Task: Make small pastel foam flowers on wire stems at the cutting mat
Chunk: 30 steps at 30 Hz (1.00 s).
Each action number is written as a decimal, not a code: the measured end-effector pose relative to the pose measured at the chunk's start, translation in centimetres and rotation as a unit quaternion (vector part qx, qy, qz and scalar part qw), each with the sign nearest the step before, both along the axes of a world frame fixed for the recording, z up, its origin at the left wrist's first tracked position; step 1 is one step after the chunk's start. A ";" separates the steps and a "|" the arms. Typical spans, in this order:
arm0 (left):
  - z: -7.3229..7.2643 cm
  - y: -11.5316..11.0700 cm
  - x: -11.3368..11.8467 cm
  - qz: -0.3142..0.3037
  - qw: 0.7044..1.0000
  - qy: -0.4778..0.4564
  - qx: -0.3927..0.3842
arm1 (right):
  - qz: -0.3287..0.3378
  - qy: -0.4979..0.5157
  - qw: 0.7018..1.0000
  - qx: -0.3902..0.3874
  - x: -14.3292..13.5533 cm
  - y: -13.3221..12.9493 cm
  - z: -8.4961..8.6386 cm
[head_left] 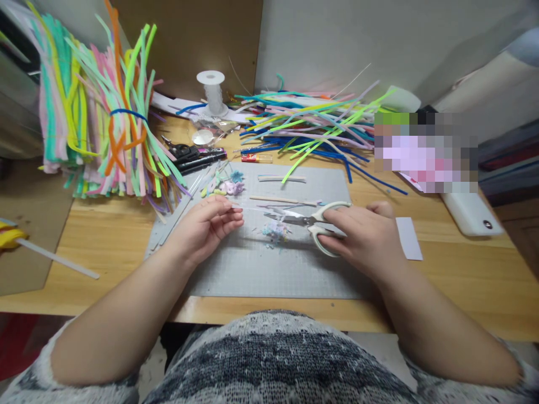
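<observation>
My right hand (pixel 366 235) holds a pair of scissors (pixel 309 221) by its pale handles, the blades parted and pointing left. Between thumb and fingers, my left hand (pixel 213 224) pinches a thin pale pipe cleaner (pixel 252 209), which stretches right toward the blades. Whether the blades touch it I cannot tell. Below the scissors lies a small heap of pastel fuzz clippings (pixel 275 231) on the grey cutting mat (pixel 269 275). Short pale pipe cleaner pieces (pixel 281 178) rest farther back on the mat. Behind my left hand sits a cluster of small coloured fuzzy shapes (pixel 229 184).
Tied pipe cleaner bundles (pixel 122 112) stand at the left, a loose pile of pipe cleaners (pixel 311 120) at the back. Between them are a spool (pixel 213 95) and black-handled scissors (pixel 181 150). A glue gun with its stick (pixel 59 258) lies left; a white device (pixel 471 213) lies right.
</observation>
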State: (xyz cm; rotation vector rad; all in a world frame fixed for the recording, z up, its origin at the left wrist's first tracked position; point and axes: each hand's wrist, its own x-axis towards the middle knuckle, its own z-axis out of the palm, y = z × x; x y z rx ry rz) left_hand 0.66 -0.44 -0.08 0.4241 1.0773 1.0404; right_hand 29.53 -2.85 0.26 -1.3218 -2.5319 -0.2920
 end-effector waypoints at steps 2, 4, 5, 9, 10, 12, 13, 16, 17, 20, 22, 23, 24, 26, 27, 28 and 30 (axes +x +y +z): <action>0.0 0.0 0.0 0.002 1.000 -0.007 -0.001 | 0.001 0.005 1.000 -0.010 0.0 0.0 0.0; -0.1 0.0 0.0 0.004 1.000 -0.011 -0.003 | 0.002 0.011 1.000 -0.020 0.1 0.0 0.0; -0.1 0.0 0.0 0.004 1.000 -0.011 -0.004 | 0.002 0.015 1.000 -0.025 0.1 0.0 0.0; -0.4 0.1 -0.1 0.000 1.000 0.006 -0.008 | 0.002 0.028 0.999 -0.042 0.1 -0.1 -0.1; -0.4 0.1 -0.1 -0.002 1.000 0.014 -0.001 | 0.001 0.030 0.998 -0.048 0.1 -0.1 -0.1; -0.4 0.1 0.0 -0.010 0.999 0.033 0.027 | -0.001 0.033 0.998 -0.059 0.1 -0.1 0.0; -0.4 0.1 0.0 -0.014 0.998 0.045 0.047 | -0.002 0.034 0.997 -0.065 0.0 -0.1 0.0; -0.3 0.0 0.1 -0.020 0.989 0.093 0.113 | -0.007 0.043 0.995 -0.085 0.1 0.0 0.2; -0.2 0.0 0.1 -0.022 0.984 0.114 0.134 | -0.010 0.051 0.994 -0.095 0.3 0.0 0.3; -0.1 -0.3 0.0 -0.030 0.961 0.197 0.191 | -0.011 0.080 0.987 -0.140 0.8 0.4 0.5; 0.0 -0.5 -0.1 -0.029 0.935 0.272 0.226 | -0.005 0.094 0.981 -0.171 1.2 0.6 0.7; 0.1 -0.6 -0.1 -0.027 0.920 0.306 0.245 | -0.004 0.097 0.979 -0.181 1.3 0.6 0.7; 0.1 -0.7 -0.2 -0.024 0.906 0.333 0.261 | -0.007 0.098 0.977 -0.187 1.4 0.7 0.8; 0.2 -0.9 -0.2 -0.021 0.889 0.361 0.280 | -0.016 0.096 0.978 -0.186 1.4 0.7 0.9; 0.3 -0.9 -0.2 -0.023 0.889 0.363 0.279 | -0.021 0.094 0.978 -0.184 1.3 0.6 0.9; 0.3 -0.9 -0.2 -0.027 0.893 0.356 0.273 | -0.025 0.093 0.979 -0.180 1.2 0.6 0.9; 0.2 -0.9 -0.1 -0.037 0.910 0.330 0.250 | -0.024 0.090 0.980 -0.176 0.9 0.5 1.0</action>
